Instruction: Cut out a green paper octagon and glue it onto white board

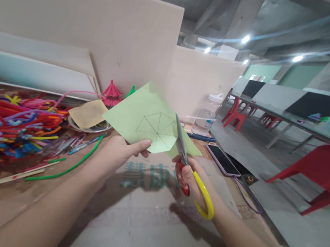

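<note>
A sheet of light green paper [132, 109] is held up over the table, with a many-sided figure and crossing lines drawn on it. My left hand [125, 150] pinches its lower edge, thumb on top. In my right hand [196, 175] is a pair of scissors [182, 143] with yellow and red handles, fingers closed round them. The blades point up and away, against the drawn figure's right side. A partly cut strip of the paper hangs to the right, behind the blades. Part of my right fingers is hidden by the handles.
Colourful pipe cleaners [9, 127] are heaped at the left, near pens [85, 146] and a dish [97, 127] with yellowish paper. At the right are a phone [222, 160] and a plastic bottle [207, 113]. Pink pleated cones [112, 93] stand behind the paper. Red chairs [327, 176] stand beyond.
</note>
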`<action>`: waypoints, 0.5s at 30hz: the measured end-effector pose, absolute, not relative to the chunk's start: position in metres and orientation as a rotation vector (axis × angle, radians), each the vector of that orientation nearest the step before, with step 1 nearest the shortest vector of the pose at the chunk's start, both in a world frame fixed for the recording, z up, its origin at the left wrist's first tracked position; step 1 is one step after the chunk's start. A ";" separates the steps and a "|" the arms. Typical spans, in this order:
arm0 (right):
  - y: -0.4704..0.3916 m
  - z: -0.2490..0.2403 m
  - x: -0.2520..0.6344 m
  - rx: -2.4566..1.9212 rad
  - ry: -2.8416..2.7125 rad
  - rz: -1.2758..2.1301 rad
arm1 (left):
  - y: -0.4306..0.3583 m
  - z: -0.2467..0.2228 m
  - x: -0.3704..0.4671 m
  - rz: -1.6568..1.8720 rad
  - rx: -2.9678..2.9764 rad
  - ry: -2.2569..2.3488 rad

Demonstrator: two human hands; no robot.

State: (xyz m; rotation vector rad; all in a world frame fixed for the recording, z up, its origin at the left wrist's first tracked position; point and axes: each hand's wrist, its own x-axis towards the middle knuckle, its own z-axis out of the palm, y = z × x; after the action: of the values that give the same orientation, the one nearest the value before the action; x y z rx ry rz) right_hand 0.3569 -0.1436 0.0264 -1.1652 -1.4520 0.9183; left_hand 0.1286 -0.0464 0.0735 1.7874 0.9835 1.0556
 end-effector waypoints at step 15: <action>-0.143 0.025 0.355 -1.140 -1.420 0.912 | -0.048 0.074 0.129 1.051 1.797 0.993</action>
State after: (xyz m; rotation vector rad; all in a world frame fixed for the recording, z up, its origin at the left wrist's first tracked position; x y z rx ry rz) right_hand 0.3550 -0.1427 0.0253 -1.1395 -1.4196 0.9124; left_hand 0.1292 -0.0477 0.0744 1.7972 0.9926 1.0507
